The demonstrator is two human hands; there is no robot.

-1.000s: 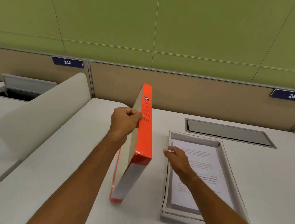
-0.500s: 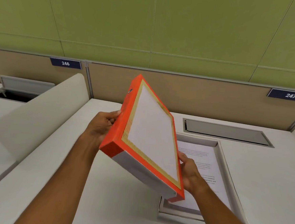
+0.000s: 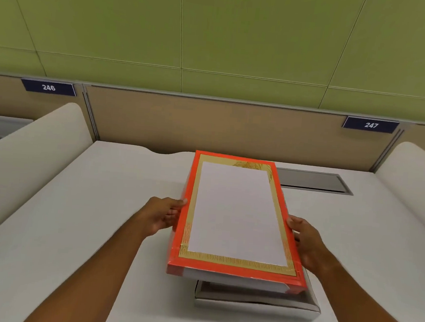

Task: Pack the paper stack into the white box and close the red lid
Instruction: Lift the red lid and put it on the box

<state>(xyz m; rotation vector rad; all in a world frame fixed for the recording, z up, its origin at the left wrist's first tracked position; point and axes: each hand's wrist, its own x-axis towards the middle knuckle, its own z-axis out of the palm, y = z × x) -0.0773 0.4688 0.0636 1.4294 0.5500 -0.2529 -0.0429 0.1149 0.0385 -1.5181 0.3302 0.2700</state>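
Head view: we hold the red lid [image 3: 237, 217] above the white box [image 3: 256, 300], not yet seated.

Item, lid: orange-red frame, gold border, plain white centre panel, grey-white side wall; clamped by its long edges between our left hand [image 3: 162, 216] and right hand [image 3: 307, 240], fingers closed on each rim. Item, box: below and between both hands, only its near wall showing; paper stack hidden under the lid. Risk, as we judge it: the lid sits skewed left of the box, so lowering now could catch a corner on the wall, or pinch sheets.
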